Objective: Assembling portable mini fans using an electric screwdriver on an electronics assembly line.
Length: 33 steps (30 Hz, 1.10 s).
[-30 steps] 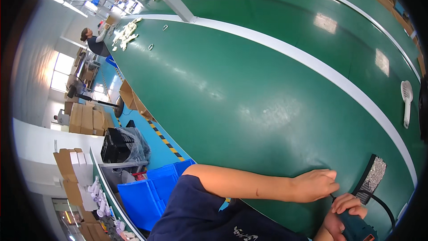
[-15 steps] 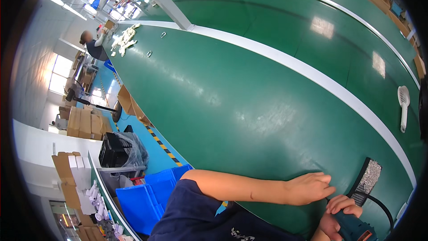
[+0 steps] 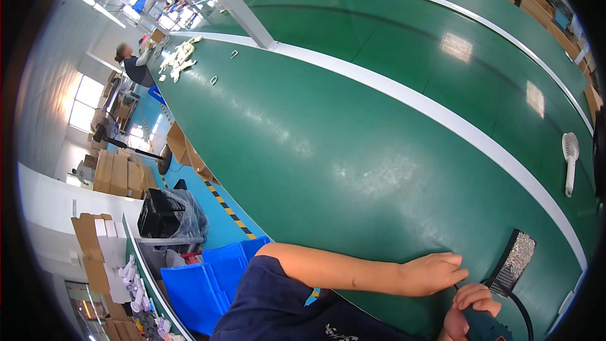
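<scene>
My left hand [image 3: 432, 275] is closed, knuckles up, just over the green table. Its fingertips are pressed together beside a thin dark tip; what they pinch, if anything, is hidden. Close by on its right, my right hand [image 3: 470, 303] is wrapped round a dark teal power tool [image 3: 489, 327], partly cut off by the lower edge. A black cable [image 3: 525, 312] curves beside the tool. Just beyond the right hand lies a black tray [image 3: 503, 264] holding many small silvery pieces [image 3: 519, 257], likely screws.
A white hairbrush [image 3: 570, 163] lies on the far right beyond the pale divider strip [image 3: 467, 125]. Two small ring-like parts [image 3: 214, 80] and a heap of white parts [image 3: 180, 60] are far left. Blue bins [image 3: 199, 293] stand beside my left arm. Other people work at the far end.
The right hand and power tool have dropped lower in view, so less of the tool shows. The left hand stays closed beside them. The whole scene has shifted slightly downward.
</scene>
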{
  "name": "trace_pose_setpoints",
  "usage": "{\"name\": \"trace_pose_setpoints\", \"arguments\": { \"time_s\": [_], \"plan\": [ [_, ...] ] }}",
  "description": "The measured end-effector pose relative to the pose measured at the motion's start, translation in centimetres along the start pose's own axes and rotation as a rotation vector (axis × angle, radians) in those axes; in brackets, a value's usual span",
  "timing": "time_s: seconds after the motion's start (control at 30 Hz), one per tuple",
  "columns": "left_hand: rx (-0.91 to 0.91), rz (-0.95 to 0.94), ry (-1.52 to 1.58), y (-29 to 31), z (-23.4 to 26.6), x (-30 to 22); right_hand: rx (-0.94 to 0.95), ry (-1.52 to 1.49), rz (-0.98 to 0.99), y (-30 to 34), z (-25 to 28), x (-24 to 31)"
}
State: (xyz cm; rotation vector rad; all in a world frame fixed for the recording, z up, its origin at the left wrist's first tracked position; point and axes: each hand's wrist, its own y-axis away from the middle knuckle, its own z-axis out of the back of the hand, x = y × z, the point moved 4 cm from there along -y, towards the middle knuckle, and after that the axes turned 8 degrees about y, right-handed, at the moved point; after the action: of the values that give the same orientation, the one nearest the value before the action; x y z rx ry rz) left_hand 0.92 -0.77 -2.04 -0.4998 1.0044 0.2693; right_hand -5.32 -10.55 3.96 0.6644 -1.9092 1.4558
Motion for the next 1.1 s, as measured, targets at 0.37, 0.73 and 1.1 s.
{"name": "trace_pose_setpoints", "arguments": {
  "time_s": [0.37,0.73,1.1],
  "plan": [
    [-0.054,-0.032,-0.006,0.0,0.5,-0.3,-0.044,-0.024,-0.113,0.0,1.1,-0.1],
    [-0.044,-0.026,-0.02,0.3,0.8,-0.4,0.031,-0.027,-0.102,-0.4,0.3,-0.3],
    [0.0,-0.015,0.146,-0.1,2.4,-0.7,-0.069,-0.01,-0.148,0.4,0.9,0.3]
  ]
}}
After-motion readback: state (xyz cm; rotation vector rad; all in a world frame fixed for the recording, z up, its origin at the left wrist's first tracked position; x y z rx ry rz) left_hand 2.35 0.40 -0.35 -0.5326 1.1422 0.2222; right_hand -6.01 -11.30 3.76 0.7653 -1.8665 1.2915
